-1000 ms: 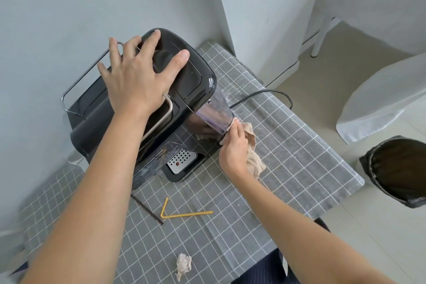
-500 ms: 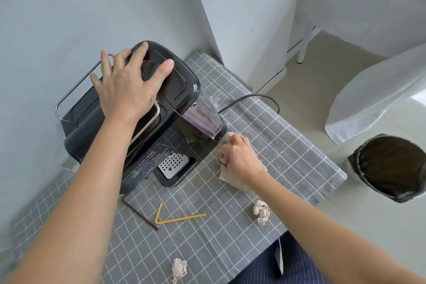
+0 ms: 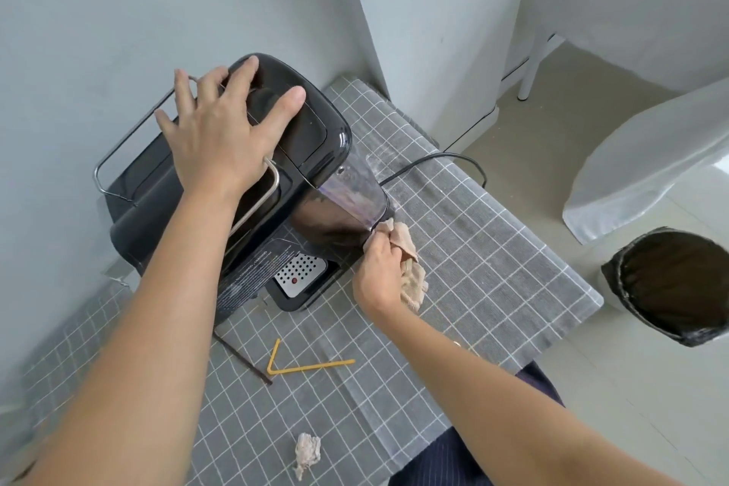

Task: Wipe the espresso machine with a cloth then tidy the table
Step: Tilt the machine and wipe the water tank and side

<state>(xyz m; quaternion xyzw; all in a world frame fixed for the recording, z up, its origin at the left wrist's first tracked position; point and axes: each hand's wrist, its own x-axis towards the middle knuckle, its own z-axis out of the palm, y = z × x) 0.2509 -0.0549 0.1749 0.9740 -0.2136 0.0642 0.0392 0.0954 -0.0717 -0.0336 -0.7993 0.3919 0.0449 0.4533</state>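
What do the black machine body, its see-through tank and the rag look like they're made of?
The espresso machine body looks like glossy black plastic: it throws soft window reflections. The water tank seems to be clear, slightly tinted plastic, since the dark base shows through it. The cloth, bunched in the right hand, looks like soft beige woven fabric, creased and limp.

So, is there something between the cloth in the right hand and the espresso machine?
Nothing visible. The right hand presses the cloth against the lower side of the espresso machine, below the clear tank.

White print on the espresso machine [image 3: 252,280] front panel is too blurred to read.
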